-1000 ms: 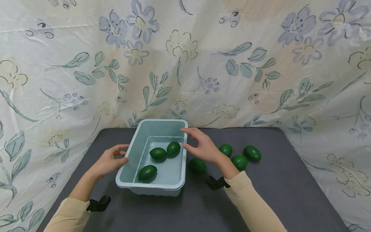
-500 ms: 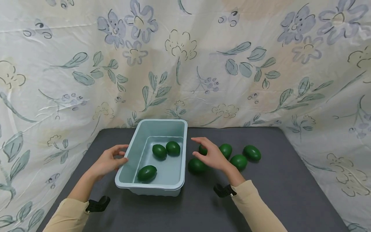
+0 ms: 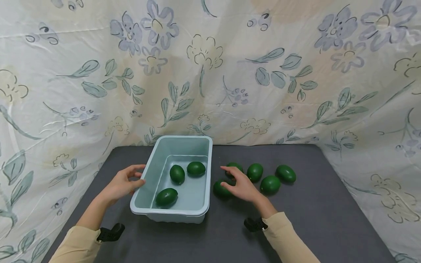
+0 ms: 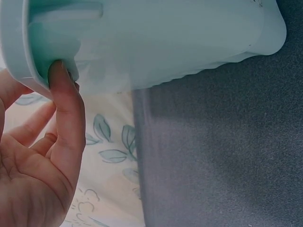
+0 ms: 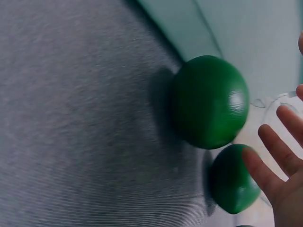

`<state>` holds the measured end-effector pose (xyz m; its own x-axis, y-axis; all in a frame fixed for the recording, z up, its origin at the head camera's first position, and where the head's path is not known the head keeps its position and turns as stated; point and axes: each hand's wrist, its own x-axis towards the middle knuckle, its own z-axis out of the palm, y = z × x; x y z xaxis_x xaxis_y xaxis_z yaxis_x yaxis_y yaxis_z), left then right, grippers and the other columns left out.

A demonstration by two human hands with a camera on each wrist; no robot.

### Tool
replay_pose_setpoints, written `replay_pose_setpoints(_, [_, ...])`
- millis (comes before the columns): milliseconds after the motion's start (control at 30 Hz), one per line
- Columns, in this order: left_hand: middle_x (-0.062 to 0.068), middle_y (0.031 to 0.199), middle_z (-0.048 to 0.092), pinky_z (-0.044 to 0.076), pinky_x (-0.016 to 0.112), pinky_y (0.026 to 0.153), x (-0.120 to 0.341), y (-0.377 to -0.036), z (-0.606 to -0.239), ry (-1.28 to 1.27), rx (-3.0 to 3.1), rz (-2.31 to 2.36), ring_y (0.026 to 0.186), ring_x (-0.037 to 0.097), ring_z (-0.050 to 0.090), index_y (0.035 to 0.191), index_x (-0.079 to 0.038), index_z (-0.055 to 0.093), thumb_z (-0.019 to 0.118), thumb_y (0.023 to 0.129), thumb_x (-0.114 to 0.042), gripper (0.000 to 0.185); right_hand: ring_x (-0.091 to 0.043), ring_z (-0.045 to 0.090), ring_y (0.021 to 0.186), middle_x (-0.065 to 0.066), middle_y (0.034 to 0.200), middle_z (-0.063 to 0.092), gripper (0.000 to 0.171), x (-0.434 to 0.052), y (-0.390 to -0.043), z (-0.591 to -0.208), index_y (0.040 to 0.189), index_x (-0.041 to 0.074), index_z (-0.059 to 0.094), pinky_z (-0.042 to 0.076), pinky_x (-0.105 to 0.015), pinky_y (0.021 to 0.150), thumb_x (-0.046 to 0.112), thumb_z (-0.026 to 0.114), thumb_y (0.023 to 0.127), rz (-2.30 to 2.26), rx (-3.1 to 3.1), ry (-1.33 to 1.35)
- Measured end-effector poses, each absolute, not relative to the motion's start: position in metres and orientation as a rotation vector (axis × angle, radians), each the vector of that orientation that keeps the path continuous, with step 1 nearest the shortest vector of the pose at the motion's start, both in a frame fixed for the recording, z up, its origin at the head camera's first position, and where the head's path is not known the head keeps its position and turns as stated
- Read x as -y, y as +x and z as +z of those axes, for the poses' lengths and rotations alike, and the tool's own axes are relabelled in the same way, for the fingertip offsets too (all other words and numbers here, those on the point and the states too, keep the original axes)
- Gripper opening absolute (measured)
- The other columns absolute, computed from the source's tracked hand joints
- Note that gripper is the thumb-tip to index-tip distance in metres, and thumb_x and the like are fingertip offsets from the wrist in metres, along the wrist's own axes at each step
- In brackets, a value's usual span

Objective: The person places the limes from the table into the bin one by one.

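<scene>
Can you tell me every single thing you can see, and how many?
rectangular plastic tub: 1, light blue-green, on the table's left part
glossy egg-shaped fruits: 3, green, in the tub
loose glossy egg-shaped fruits: 5, green, on the table, right of the tub
flat table: 1, dark grey, under everything
flowery cloth backdrop: 1, pale with purple-blue flowers, behind
sleeves: 2, beige, on the arms
wrist gadgets: 2, black, at the wrists
left hand: 1, bare, gripping the tub's rim
right hand: 1, bare, near the loose fruits

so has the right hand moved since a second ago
Yes: in the head view, the right hand has shifted right, clear of the bin, and lower against the back edge of the table.
</scene>
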<state>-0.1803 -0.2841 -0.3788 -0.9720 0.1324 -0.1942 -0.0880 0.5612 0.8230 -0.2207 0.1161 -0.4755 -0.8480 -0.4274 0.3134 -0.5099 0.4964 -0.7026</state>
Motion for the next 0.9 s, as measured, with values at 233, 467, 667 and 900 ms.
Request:
replay_pose_setpoints(233, [0.022, 0.118, 0.047, 0.051, 0.036, 0.061, 0.284, -0.18, -0.38, 0.036, -2.571, 1.364, 0.082, 0.022, 0.057, 0.141, -0.008, 0.032, 0.061, 0.088, -0.014, 0.061, -0.028, 0.051, 0.116, -0.005, 0.132, 0.048, 0.058, -0.115, -0.217, -0.489, 0.135, 0.016, 0.046, 0.044, -0.042, 0.09, 0.036, 0.066, 0.084, 1.225, 2.669, 0.833])
replay_pose_setpoints(467, [0.022, 0.118, 0.047, 0.051, 0.035, 0.061, 0.284, -0.179, -0.379, 0.039, -2.575, 1.361, 0.082, 0.022, 0.057, 0.141, -0.007, 0.032, 0.061, 0.088, -0.014, 0.061, -0.023, 0.052, 0.113, -0.004, 0.129, 0.05, 0.059, -0.113, -0.214, -0.499, 0.134, 0.012, 0.047, 0.043, -0.042, 0.09, 0.037, 0.066, 0.083, 1.215, 2.689, 0.84])
replay_pose_setpoints(667, [0.022, 0.119, 0.047, 0.05, 0.035, 0.06, 0.283, -0.178, -0.378, 0.038, -2.578, 1.359, 0.082, 0.022, 0.057, 0.141, -0.008, 0.032, 0.061, 0.088, -0.015, 0.061, -0.017, 0.05, 0.116, -0.002, 0.13, 0.049, 0.058, -0.111, -0.214, -0.506, 0.134, 0.015, 0.047, 0.044, -0.039, 0.09, 0.035, 0.067, 0.083, 1.179, 2.721, 0.837])
replay_pose_setpoints(900, [0.023, 0.12, 0.047, 0.05, 0.036, 0.06, 0.285, -0.179, -0.379, 0.044, -2.577, 1.361, 0.081, 0.022, 0.057, 0.141, -0.008, 0.032, 0.061, 0.088, -0.014, 0.061, -0.018, 0.053, 0.111, -0.002, 0.128, 0.05, 0.053, -0.108, -0.213, -0.507, 0.131, 0.014, 0.05, 0.045, -0.039, 0.087, 0.028, 0.068, 0.083, 1.192, 2.731, 0.83])
